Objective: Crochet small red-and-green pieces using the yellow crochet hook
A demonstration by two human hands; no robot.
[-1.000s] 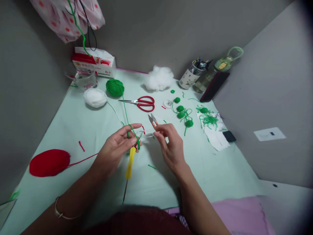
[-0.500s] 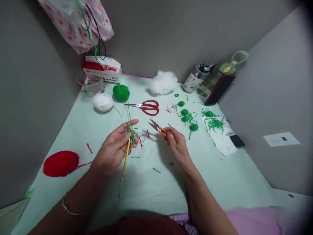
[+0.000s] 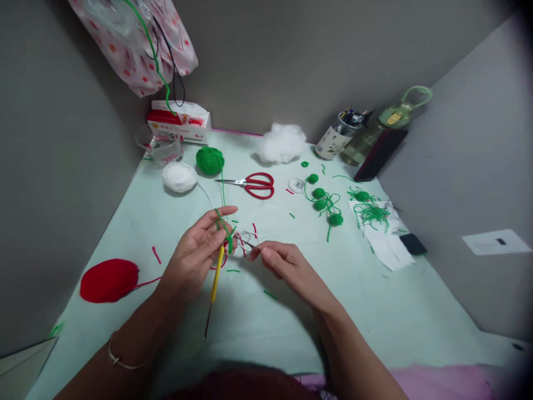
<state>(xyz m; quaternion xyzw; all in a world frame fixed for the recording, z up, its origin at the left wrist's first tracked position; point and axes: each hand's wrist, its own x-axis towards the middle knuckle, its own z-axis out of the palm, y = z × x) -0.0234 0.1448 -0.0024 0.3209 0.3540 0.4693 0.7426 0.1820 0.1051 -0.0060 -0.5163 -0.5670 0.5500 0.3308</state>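
on the counter [image 3: 125, 222], several finished green balls [image 3: 320, 200] lie by the red scissors [image 3: 254, 184]. the left hand [image 3: 195, 253] pinches a small green piece [image 3: 228, 240] and yellow hook [image 3: 215, 275]; the right hand [image 3: 287, 266] grips snips [image 3: 245, 243], now lowered to its yarn, uncut.

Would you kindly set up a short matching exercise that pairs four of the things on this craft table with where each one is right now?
Things:
1. red yarn ball
2. red-handled scissors
3. yellow-handled crochet hook
4. white stuffing

Places:
A. held in the left hand
B. at the back of the table, near the wall
C. lying flat mid-table, beyond both hands
D. on the cloth, left of the left forearm

Pairs: 1-D, 2-C, 3-A, 4-B
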